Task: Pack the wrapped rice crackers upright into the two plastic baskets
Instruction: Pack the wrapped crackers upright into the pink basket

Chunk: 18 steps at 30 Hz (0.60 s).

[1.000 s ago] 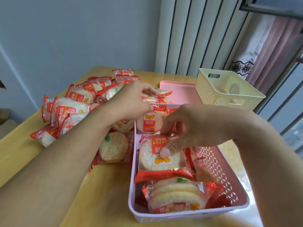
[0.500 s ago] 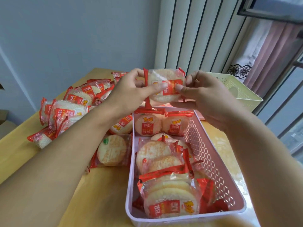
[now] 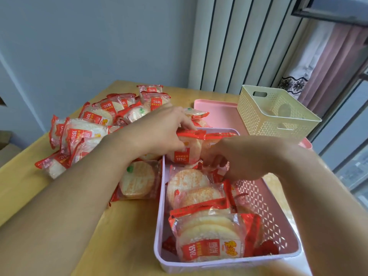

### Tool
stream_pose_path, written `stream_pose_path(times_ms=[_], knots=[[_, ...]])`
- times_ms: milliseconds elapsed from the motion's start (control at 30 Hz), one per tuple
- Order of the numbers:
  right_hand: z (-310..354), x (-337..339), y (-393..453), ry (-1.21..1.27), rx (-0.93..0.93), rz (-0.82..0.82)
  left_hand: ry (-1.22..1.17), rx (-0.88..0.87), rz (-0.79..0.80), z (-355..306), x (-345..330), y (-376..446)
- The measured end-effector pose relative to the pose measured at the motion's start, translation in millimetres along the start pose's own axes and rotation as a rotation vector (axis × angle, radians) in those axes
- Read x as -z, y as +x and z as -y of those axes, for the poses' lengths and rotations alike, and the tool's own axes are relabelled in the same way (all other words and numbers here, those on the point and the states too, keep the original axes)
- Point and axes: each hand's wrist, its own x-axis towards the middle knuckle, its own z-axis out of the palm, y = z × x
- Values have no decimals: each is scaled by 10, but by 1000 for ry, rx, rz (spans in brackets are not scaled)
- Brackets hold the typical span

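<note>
A pink plastic basket (image 3: 278,212) sits in front of me, holding several wrapped rice crackers (image 3: 207,242) in red-edged packets, some upright, some leaning. At its far end my left hand (image 3: 159,134) grips an upright cracker packet (image 3: 188,151) by its top and side. My right hand (image 3: 235,156) reaches in beside that packet with curled fingers among the packets; whether it grips one is hidden. A pile of loose packets (image 3: 93,126) lies on the table to the left. A cream basket (image 3: 256,120) stands at the back right.
The wooden table (image 3: 59,246) has a pink tray or lid (image 3: 215,112) under the cream basket. One packet (image 3: 137,180) lies flat against the pink basket's left wall. A wall, a ribbed panel and a curtain close the far side.
Both hands have come down from mid-air with the cracker packet; it now stands at the far end of the pink basket, held by my left hand.
</note>
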Motion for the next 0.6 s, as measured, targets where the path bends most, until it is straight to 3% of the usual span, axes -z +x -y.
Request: stream_pose_path(times_ms=[267, 600], knots=[[15, 45, -62, -45, -41, -52, 0, 72, 22, 33, -79, 16], [-35, 232, -241, 153, 14, -528, -52, 176, 97, 35, -39, 3]])
